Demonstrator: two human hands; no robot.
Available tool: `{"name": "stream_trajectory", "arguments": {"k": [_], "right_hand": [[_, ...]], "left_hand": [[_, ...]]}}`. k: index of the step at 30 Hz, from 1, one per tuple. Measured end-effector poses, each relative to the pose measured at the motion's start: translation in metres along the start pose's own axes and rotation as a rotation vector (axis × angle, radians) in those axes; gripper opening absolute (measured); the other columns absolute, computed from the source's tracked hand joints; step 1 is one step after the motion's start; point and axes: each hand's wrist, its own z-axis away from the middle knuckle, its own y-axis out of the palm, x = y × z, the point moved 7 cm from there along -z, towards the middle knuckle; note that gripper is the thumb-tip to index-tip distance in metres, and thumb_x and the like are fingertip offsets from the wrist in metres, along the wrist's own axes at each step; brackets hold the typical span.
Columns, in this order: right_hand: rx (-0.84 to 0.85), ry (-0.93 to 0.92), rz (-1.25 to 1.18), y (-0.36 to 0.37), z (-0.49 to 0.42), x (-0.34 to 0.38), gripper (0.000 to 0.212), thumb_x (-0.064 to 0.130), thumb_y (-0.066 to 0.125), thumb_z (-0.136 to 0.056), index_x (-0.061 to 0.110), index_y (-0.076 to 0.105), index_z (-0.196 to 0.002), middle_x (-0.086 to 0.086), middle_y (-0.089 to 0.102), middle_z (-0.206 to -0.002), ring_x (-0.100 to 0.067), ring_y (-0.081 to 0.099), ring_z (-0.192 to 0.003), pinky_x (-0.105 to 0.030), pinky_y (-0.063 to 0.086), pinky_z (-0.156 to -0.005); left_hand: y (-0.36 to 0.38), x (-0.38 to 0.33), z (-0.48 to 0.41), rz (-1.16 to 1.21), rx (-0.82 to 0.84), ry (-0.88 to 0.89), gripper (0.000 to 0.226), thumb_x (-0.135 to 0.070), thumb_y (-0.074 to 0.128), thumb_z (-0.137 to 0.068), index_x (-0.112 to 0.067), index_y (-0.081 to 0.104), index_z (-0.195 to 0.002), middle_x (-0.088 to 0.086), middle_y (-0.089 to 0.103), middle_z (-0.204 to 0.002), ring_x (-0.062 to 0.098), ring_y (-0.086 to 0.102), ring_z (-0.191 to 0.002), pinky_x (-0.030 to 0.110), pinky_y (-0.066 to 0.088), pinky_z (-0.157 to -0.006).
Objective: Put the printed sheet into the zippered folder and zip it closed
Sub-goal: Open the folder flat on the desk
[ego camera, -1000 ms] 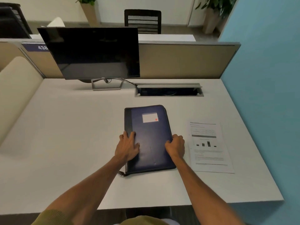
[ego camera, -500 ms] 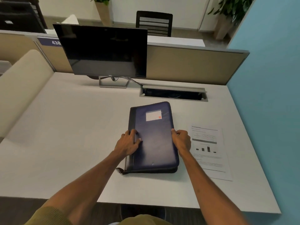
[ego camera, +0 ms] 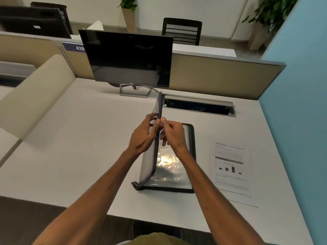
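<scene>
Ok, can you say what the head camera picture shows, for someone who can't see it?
Both hands, left and right, hold the folder cover up on a white desk. The printed sheet lies beside it on the right, with a dark monitor behind.

My folder lies open at the centre of the frame, its dark cover lifted up on edge so I see it nearly side-on, running up toward the middle of the picture. The lower half lies flat on the desk, black-edged, with a glossy clear pocket inside that catches a bright glare. A zip tab sticks out at its lower left corner. The sheet lies flat just right of it, apart, printed with text and a small bar chart.
</scene>
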Motion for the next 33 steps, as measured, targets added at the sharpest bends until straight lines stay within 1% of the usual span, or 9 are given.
{"name": "stream_trajectory", "arguments": {"k": [3,7,10,12,16,19,24,28,33], "right_hand": [[0.114,-0.035,-0.066,0.028,0.005,0.011,0.049,0.043,0.046,-0.11,0.005,0.073,-0.095,-0.008,0.072,-0.066,-0.033,0.067,-0.05,-0.037,0.058,-0.05],[0.26,-0.077,-0.085,0.063,0.01,0.006,0.027,0.024,0.047,-0.11,0.016,0.071,-0.118,-0.011,0.076,-0.084,-0.036,0.071,-0.063,-0.031,0.055,-0.05],[0.305,-0.078,0.028,0.087,0.009,-0.013,0.028,0.026,0.056,-0.103,0.026,0.069,-0.127,0.001,0.076,-0.104,-0.02,0.073,-0.082,-0.033,0.063,-0.071],[0.302,-0.073,0.137,0.099,0.009,-0.029,0.031,0.028,0.064,-0.1,0.028,0.067,-0.131,0.005,0.073,-0.116,-0.013,0.071,-0.097,-0.041,0.064,-0.088],[0.34,-0.033,0.354,0.116,0.015,-0.061,0.051,0.031,0.071,-0.097,0.031,0.054,-0.145,0.005,0.059,-0.145,-0.017,0.063,-0.121,-0.046,0.057,-0.104],[0.406,-0.065,0.572,0.126,0.021,-0.085,0.065,0.031,0.07,-0.097,0.029,0.041,-0.155,0.003,0.039,-0.163,-0.025,0.047,-0.144,-0.049,0.045,-0.116],[0.559,-0.098,0.857,0.143,0.034,-0.121,0.081,0.036,0.064,-0.101,0.024,0.018,-0.166,-0.006,0.015,-0.175,-0.033,0.026,-0.157,-0.053,0.029,-0.124],[0.63,-0.131,0.977,0.153,0.043,-0.138,0.088,0.041,0.063,-0.101,0.028,0.006,-0.167,-0.004,0.004,-0.176,-0.031,0.015,-0.161,-0.057,0.013,-0.128],[0.618,-0.186,1.089,0.158,0.043,-0.146,0.085,0.053,0.052,-0.103,0.031,0.001,-0.167,-0.002,-0.005,-0.176,-0.03,0.004,-0.163,-0.058,0.002,-0.128]], "left_hand": [[-0.03,0.001,-0.01,0.076,0.008,-0.033,0.074,-0.075,0.047,-0.094,-0.039,0.034,-0.158,-0.003,0.049,-0.162,0.02,0.058,-0.135,0.047,0.047,-0.109],[-0.066,0.023,-0.011,0.133,0.077,-0.067,0.078,-0.056,0.067,-0.092,-0.037,0.034,-0.16,0.003,0.047,-0.163,0.02,0.054,-0.132,0.044,0.05,-0.108],[-0.086,0.044,-0.002,0.129,0.043,-0.094,0.063,-0.031,0.063,-0.105,-0.038,0.035,-0.161,0.006,0.051,-0.157,0.02,0.058,-0.124,0.042,0.058,-0.102],[-0.096,0.057,0.003,0.112,0.022,-0.114,0.061,-0.026,0.06,-0.107,-0.039,0.035,-0.161,0.004,0.051,-0.156,0.019,0.058,-0.124,0.042,0.06,-0.099],[-0.117,0.078,0.007,0.025,0.025,-0.179,0.061,-0.024,0.057,-0.109,-0.031,0.032,-0.165,0.005,0.046,-0.164,0.025,0.05,-0.138,0.05,0.05,-0.111],[-0.136,0.104,0.008,-0.207,0.022,-0.248,0.06,-0.021,0.054,-0.109,-0.024,0.032,-0.164,0.009,0.052,-0.157,0.034,0.058,-0.135,0.045,0.051,-0.106],[-0.148,0.165,0.019,-0.467,-0.004,-0.379,0.059,-0.019,0.056,-0.102,-0.018,0.033,-0.156,0.014,0.059,-0.141,0.038,0.065,-0.116,0.052,0.056,-0.096],[-0.139,0.194,0.027,-0.553,0.002,-0.446,0.083,-0.016,0.06,-0.102,-0.015,0.01,-0.168,0.019,0.044,-0.152,0.039,0.064,-0.112,0.049,0.057,-0.086],[-0.124,0.233,0.035,-0.537,0.031,-0.501,0.093,-0.017,0.065,-0.099,-0.013,0.004,-0.169,0.022,0.028,-0.165,0.043,0.045,-0.14,0.057,0.05,-0.11]]}}
